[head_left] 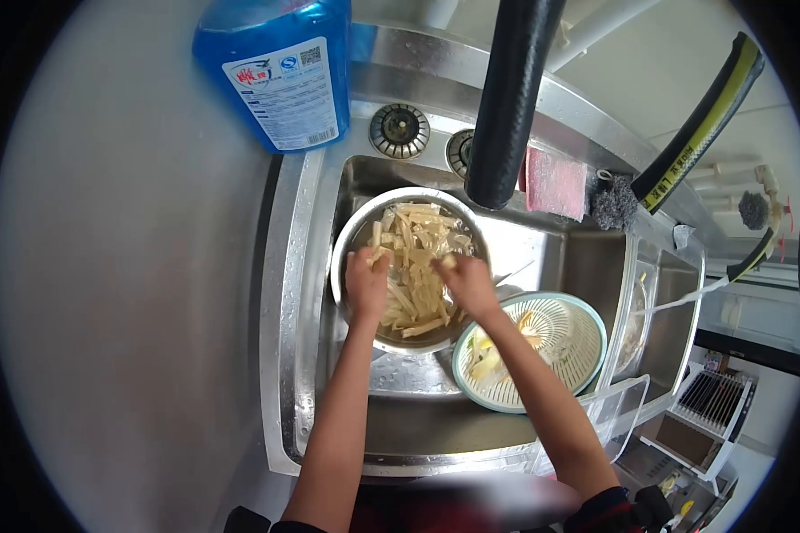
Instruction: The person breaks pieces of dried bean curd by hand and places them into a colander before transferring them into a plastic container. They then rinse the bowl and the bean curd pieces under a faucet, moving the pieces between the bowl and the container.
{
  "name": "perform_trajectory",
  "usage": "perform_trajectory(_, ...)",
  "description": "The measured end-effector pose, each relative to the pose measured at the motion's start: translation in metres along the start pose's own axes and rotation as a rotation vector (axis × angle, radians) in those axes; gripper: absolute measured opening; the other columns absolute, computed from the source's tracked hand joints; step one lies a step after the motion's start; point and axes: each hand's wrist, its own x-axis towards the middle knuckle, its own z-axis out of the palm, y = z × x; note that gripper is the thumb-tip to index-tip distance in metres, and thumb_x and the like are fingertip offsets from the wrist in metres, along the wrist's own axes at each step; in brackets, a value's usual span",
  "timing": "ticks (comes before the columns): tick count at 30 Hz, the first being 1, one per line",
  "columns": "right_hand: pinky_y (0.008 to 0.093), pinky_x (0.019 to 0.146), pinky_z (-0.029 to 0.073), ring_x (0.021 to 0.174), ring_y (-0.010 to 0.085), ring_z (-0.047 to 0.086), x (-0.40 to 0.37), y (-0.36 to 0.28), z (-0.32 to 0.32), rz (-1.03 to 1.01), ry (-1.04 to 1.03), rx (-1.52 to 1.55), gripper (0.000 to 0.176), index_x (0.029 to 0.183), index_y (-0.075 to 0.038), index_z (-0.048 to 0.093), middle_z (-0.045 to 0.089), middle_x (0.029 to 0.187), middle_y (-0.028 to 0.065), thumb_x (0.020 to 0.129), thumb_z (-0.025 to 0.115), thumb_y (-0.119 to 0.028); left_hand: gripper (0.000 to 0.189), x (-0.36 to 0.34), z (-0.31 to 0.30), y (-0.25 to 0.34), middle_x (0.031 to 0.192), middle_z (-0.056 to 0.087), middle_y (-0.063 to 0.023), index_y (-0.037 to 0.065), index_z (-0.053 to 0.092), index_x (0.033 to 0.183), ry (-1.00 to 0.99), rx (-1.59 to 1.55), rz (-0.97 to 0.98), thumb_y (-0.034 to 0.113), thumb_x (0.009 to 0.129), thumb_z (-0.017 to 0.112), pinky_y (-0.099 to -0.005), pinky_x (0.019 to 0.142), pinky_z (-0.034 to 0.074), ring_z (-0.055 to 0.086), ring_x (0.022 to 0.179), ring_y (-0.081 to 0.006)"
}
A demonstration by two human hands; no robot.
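Observation:
A round metal bowl of water stands in the sink, filled with pale yellowish food strips that look like soaked tofu skin sticks. Inside the bowl's left side, my left hand is closed on some of these strips, one end showing at its fingertips. My right hand reaches over the right rim, its fingers closed on a pale piece. Part of each hand's grip is hidden from above. Below my right forearm sits a white and pale-green colander with yellowish scraps in it.
A blue detergent bottle stands at the sink's upper left corner, near a drain strainer. The black faucet hangs over the bowl's upper right. A pink sponge and a grey scouring ball lie along the back ledge. A second basin is at right.

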Motion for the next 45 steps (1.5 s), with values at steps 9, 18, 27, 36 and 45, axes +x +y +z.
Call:
perform_trajectory(9,0.0405,0.057,0.044,0.063,0.0338,0.056,-0.015,-0.033,0.047,-0.253,-0.078,-0.026,0.028,0.086,-0.002,0.053,0.056,0.067,0.0190,0.070,0.057,-0.024,0.021,-0.027,-0.056,0.036,0.058,0.045,0.0022,0.004,0.052,0.079,-0.210,-0.872,-0.433,0.025,0.083,0.052,-0.0173,0.042,0.027,0.036,0.047,-0.0041)
perform_trajectory(18,0.0420,0.060,0.046,0.073,0.0321,0.058,-0.021,-0.002,0.086,-0.123,-0.181,-0.387,0.026,0.095,-0.003,0.046,0.055,0.089,0.0177,0.072,0.049,-0.016,0.026,-0.062,-0.051,0.054,0.061,0.044,-0.0014,0.004,0.045,0.109,0.038,-1.000,-0.600,0.016,0.086,0.040,-0.0206,0.044,0.037,0.040,0.047,-0.0061)
perform_trajectory(27,0.0383,0.065,0.046,0.072,0.0312,0.058,-0.020,0.002,0.017,0.195,-0.187,0.139,0.027,0.092,-0.002,0.053,0.059,0.077,0.0188,0.074,0.052,-0.022,0.020,-0.034,-0.018,0.002,0.068,0.056,-0.0106,0.000,0.054,0.088,-0.283,-0.046,-0.155,0.013,0.073,0.055,-0.0308,0.053,0.043,0.054,0.059,-0.0203)
perform_trajectory(36,0.0385,0.058,0.046,0.065,0.0283,0.059,-0.048,0.020,0.043,-0.276,-0.396,-0.529,0.023,0.089,-0.008,0.055,0.059,0.071,0.0161,0.068,0.057,-0.018,0.017,-0.017,-0.001,0.008,0.079,0.058,-0.0195,0.000,0.059,0.074,-0.556,0.553,0.037,0.013,0.066,0.052,-0.0402,0.068,0.046,0.056,0.076,-0.0341)
perform_trajectory(45,0.0379,0.066,0.047,0.076,0.0287,0.058,-0.037,0.011,0.029,-0.243,-0.174,-0.199,0.016,0.080,-0.004,0.059,0.058,0.080,0.0168,0.068,0.052,-0.012,0.018,-0.034,-0.074,0.066,0.061,0.051,-0.0042,0.005,0.047,0.083,-0.464,-0.737,-0.638,0.022,0.081,0.041,-0.0229,0.050,0.035,0.047,0.058,-0.0102)
